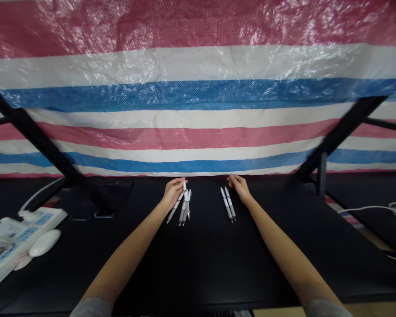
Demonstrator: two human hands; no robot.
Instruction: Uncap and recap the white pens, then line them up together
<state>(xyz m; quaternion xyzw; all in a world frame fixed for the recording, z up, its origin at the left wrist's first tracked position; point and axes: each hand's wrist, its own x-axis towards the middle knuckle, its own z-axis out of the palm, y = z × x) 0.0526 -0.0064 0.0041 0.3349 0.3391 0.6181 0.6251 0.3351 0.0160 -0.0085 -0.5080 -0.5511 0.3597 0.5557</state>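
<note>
Several white-and-grey click pens point(181, 211) lie in a loose fan on the black table. My left hand point(174, 192) is at the upper end of this bunch, its thumb and fingers closed on the top of a pen point(185, 190). The lower part of that pen overlaps the others. To the right, two more pens point(229, 204) lie side by side, slightly slanted. Just beyond their upper ends is my right hand point(239, 186), apart from them, with its fingers curled together and nothing visible in them.
A white power strip point(23, 240) with plugs and a white mouse point(45, 243) are at the left. Dark phone-like slabs point(104, 214) lie by the left black frame leg point(49, 145). Behind the table point(198, 273) hangs a striped plastic sheet point(198, 132). White cables point(366, 208) run at the right.
</note>
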